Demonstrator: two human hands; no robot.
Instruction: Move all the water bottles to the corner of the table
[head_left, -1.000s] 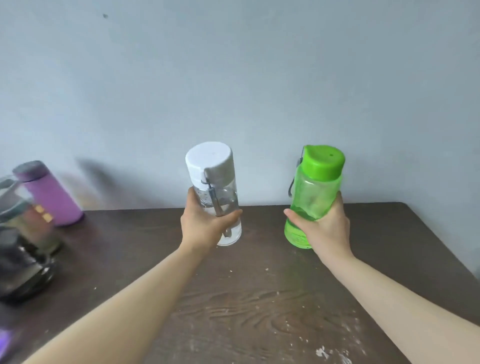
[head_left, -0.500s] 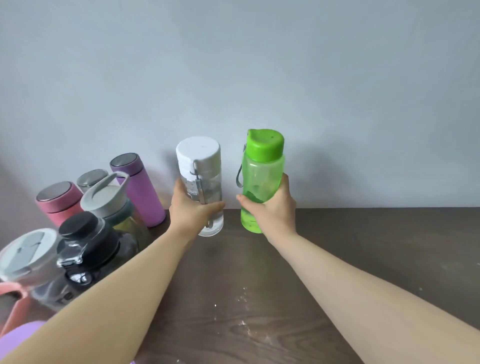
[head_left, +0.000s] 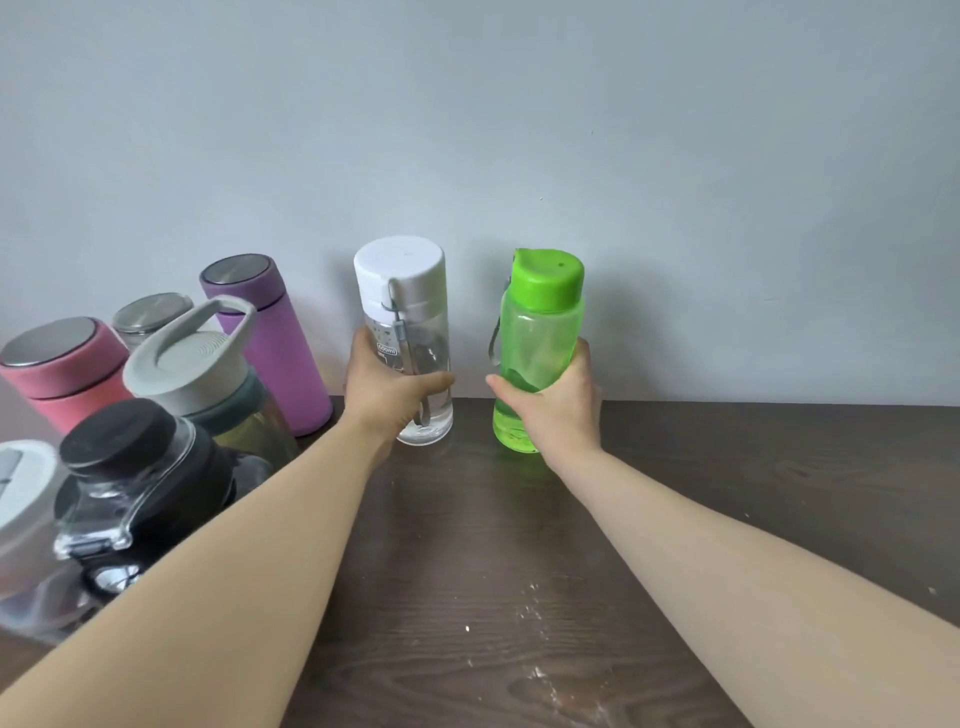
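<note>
The left hand (head_left: 387, 397) is wrapped around the lower half of a clear water bottle (head_left: 410, 358) with a white cap, thumb across the front and fingers closed behind it. The right hand (head_left: 556, 402) is closed the same way around the lower half of a translucent green water bottle (head_left: 540, 338) with a green lid and a dark carry loop on its left side. Both bottles stand upright, apart from each other, at the back of the dark wooden counter (head_left: 727, 493) close to the pale wall (head_left: 519, 130); whether their bases touch the counter or sit just above it I cannot tell.

Just to the left of the left hand stands a purple flask (head_left: 270, 343) with a steel top. Further left of it are a pink flask (head_left: 67, 374) and, behind that, a steel-lidded bottle (head_left: 148, 314). Nearer the left forearm stand a glass bottle with a grey loop-handled lid (head_left: 202, 364), a clear jug with a black cap (head_left: 135, 483) and a white-lidded container (head_left: 26, 499) at the frame edge. These are crowded together, some touching.
</note>
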